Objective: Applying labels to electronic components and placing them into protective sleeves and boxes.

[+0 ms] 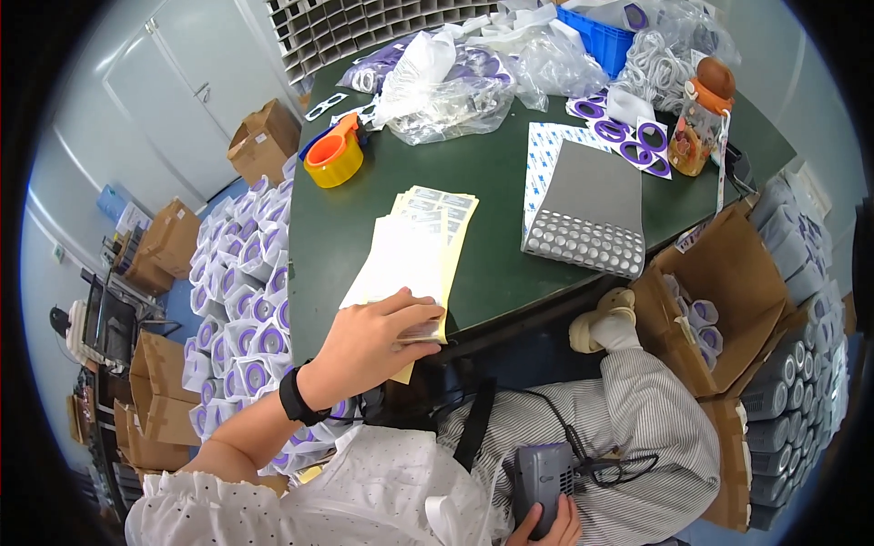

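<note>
My left hand (369, 341), with a black band on its wrist, is at the table's near edge. Its fingers close on the lower end of a stack of sticker sheets (405, 250), pale yellow and white with silvery labels on some of them. Low in my lap, my right hand (553, 526) grips a grey device (541, 482) with a rounded plastic body and vent slots on one side. Part of that hand is cut off by the lower edge of the picture. A black cable (605, 466) lies beside the device on my striped trousers.
Beyond the sheets on the green table (482, 168) stand a tape dispenser (339, 155), clear plastic bags (446, 86) and a drinking bottle (699, 123). Grey sheets of round pads (587, 214) lie to the right. Cartons (719, 291) and wrapped grey devices (241, 309) flank the table.
</note>
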Tool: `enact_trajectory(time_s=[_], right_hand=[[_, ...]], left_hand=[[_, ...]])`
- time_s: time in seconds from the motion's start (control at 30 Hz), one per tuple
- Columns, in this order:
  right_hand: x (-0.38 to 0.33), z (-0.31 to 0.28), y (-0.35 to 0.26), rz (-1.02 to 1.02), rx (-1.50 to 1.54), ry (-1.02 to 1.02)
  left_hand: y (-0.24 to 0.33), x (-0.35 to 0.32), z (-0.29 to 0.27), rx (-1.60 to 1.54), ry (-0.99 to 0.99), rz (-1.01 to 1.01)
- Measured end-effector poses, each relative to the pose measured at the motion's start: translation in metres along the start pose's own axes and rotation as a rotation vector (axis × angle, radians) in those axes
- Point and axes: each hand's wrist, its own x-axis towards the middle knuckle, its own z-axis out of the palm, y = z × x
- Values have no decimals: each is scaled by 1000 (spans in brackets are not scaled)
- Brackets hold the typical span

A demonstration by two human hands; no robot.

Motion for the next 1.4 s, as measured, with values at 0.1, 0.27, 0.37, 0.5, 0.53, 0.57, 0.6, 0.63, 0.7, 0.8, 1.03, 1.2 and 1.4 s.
enact_trajectory(time_s=[0.1,0.27,0.37,0.5,0.53,0.57,0.6,0.63,0.7,0.8,1.03,1.2,1.4], right_hand=[[0,0,0,-5,-10,-4],[1,-1,1,-15,1,-6],[1,-1,0,-14,10,-3],[2,-1,1,-13,32,-9],[3,-1,1,-14,33,-10],[2,-1,0,-18,32,-6],[2,-2,0,-18,33,-5],[1,-2,0,-17,26,-6],[0,-2,0,-18,19,-7],[0,-2,-1,-9,14,-6],[2,-1,0,-31,12,8],[1,-1,1,-22,18,0],[2,-1,0,-11,11,-7]], left_hand=[[5,2,1,-55,75,-39],[0,10,3,-99,287,24],[0,7,-4,-44,223,72],[2,7,-1,-77,143,25],[3,7,1,-75,138,25],[2,7,1,-103,126,-18],[2,6,1,-131,113,-61],[1,5,2,-130,112,-60],[-1,5,4,-112,124,-16],[-2,4,3,-52,107,-10],[4,7,4,19,122,22],[6,8,2,40,116,85],[3,8,5,72,107,70]])
